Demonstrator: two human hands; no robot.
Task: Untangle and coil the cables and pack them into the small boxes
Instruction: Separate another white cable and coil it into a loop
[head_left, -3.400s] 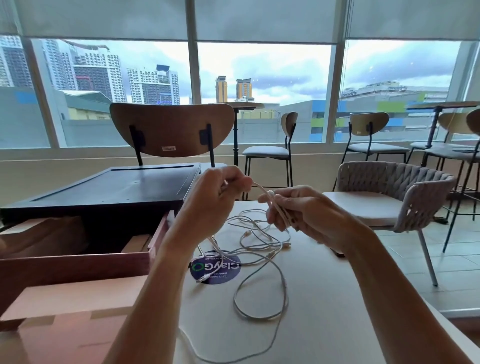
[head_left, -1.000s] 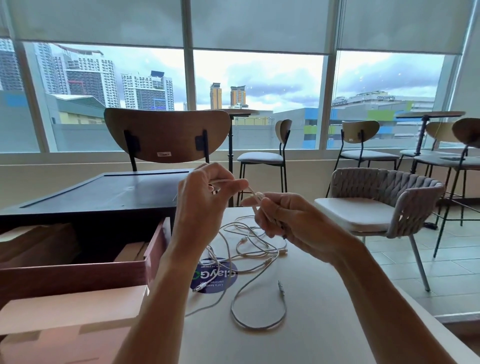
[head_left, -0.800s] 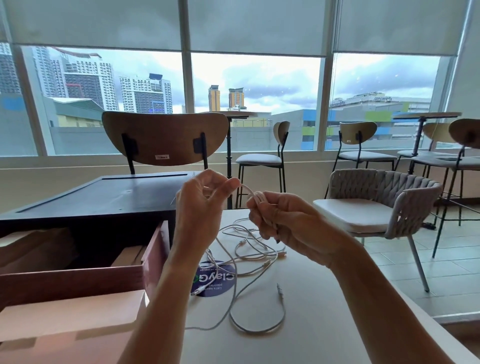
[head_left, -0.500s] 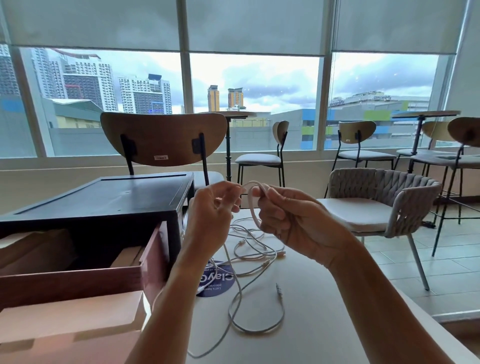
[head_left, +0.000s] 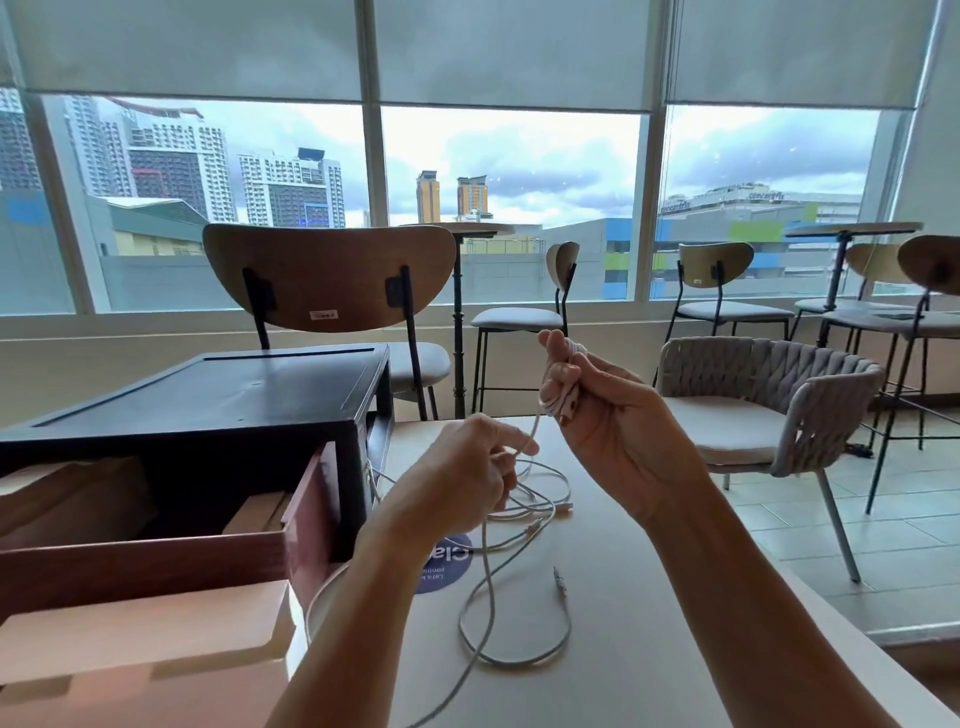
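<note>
My right hand (head_left: 602, 415) is raised above the table with a white cable coil (head_left: 563, 397) wound round its fingers. The same cable runs down to my left hand (head_left: 470, 480), which pinches it lower and to the left. Below both hands a tangle of white cables (head_left: 535, 512) lies on the pale table (head_left: 649, 649), with one long loop (head_left: 511, 649) trailing toward me. At the left an open wooden box (head_left: 156, 558) holds small cardboard boxes (head_left: 254, 514).
A black box (head_left: 208, 400) stands above the open wooden one at the left. A round blue sticker (head_left: 447, 566) is on the table under the cables. A wooden-backed chair (head_left: 327, 280) faces me, and a woven grey chair (head_left: 769, 400) stands to the right.
My right hand has risen with more cable wrapped on its fingers. My left hand has dropped toward the table, sliding down the cable. The hands are farther apart than before.
</note>
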